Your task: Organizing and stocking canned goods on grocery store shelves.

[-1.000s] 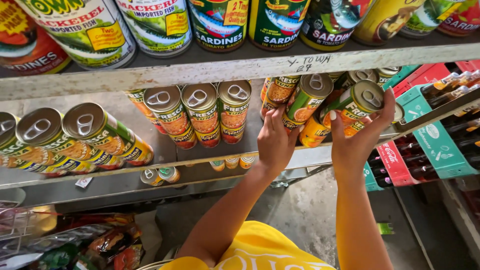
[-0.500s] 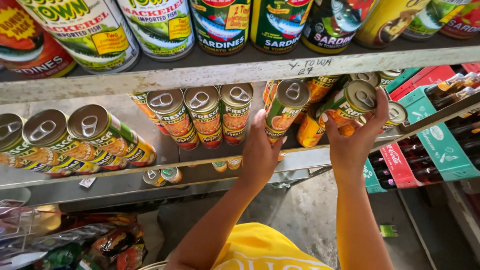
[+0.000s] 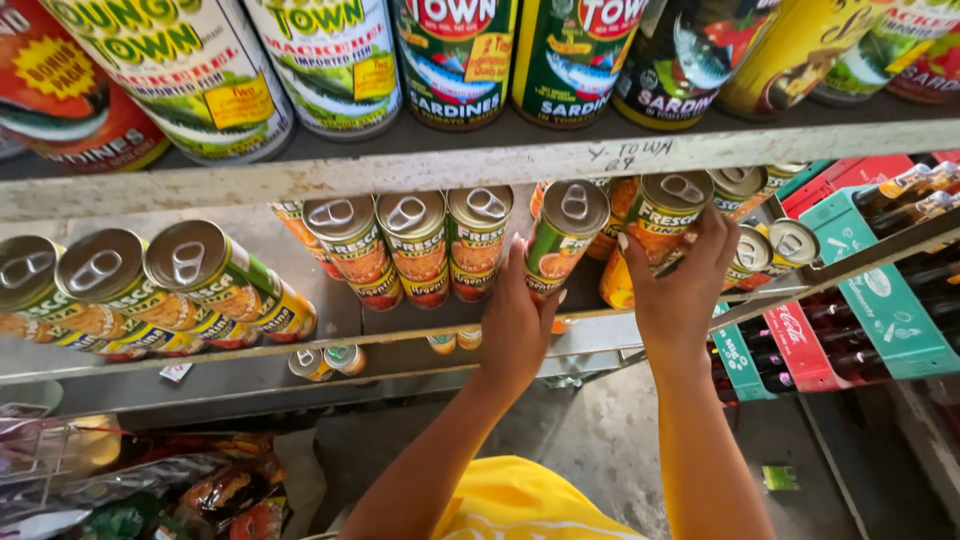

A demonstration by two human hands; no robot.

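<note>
My left hand [image 3: 517, 325] grips a green-and-orange tin can [image 3: 562, 238] with a pull-tab lid, standing on a stack at the middle shelf. My right hand [image 3: 682, 288] holds a second like can [image 3: 662, 222] just to the right of it. Both cans stand upright atop lower cans. A row of three red-and-green cans [image 3: 418, 245] stands to the left of my left hand on the same grey shelf [image 3: 330, 335].
More stacked cans [image 3: 170, 285] sit at the left of the shelf. Large fish tins [image 3: 330, 60] line the upper shelf [image 3: 400, 165]. Green and red bottle crates [image 3: 870, 300] stand at the right. Snack packets [image 3: 150, 490] lie at lower left. Small cans [image 3: 325, 360] sit below.
Both hands have slid the two cans leftward along the shelf. My left hand came down lower on its can, and the camera has moved closer.
</note>
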